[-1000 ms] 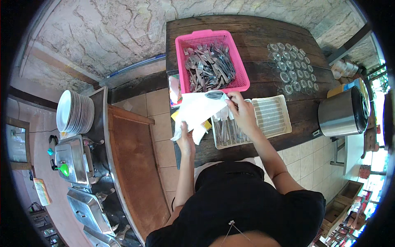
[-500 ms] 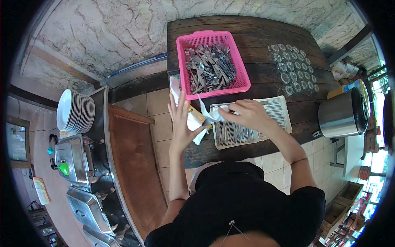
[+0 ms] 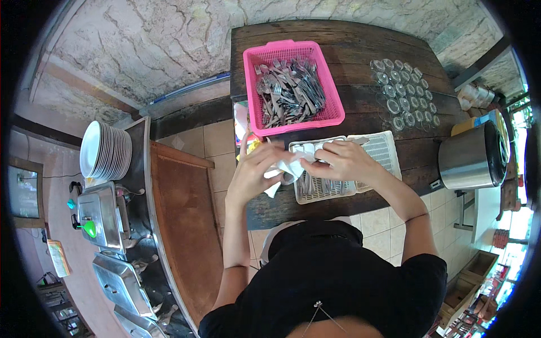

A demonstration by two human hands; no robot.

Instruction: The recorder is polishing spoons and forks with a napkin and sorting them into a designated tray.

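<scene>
Over the near left part of the tabletop, my left hand (image 3: 256, 173) is closed at the left end of a white paper napkin (image 3: 291, 164), its fingers slightly blurred. My right hand (image 3: 348, 161) pinches the napkin's right end. A greyish rounded metal end (image 3: 288, 179) shows below the napkin; its kind is unclear. Beneath my hands lies a cream plastic cutlery tray (image 3: 322, 197) with knives and other cutlery in its compartments. Beyond the tray, a pink basket (image 3: 337, 112) holds a heap of forks and other cutlery (image 3: 290, 93). A napkin pack (image 3: 241, 115) is partly hidden behind my left hand.
Rows of upturned glasses (image 3: 404, 93) stand at the table's right, near a steel pot-like container (image 3: 470, 155). A second cream tray (image 3: 380, 149) adjoins the first. On the left counter are stacked white plates (image 3: 104, 149) and steel chafing dishes (image 3: 101, 217).
My left hand has swung from spread fingers beside the napkin pack to closing on the napkin. My right hand has shifted slightly, still pinching the napkin.
</scene>
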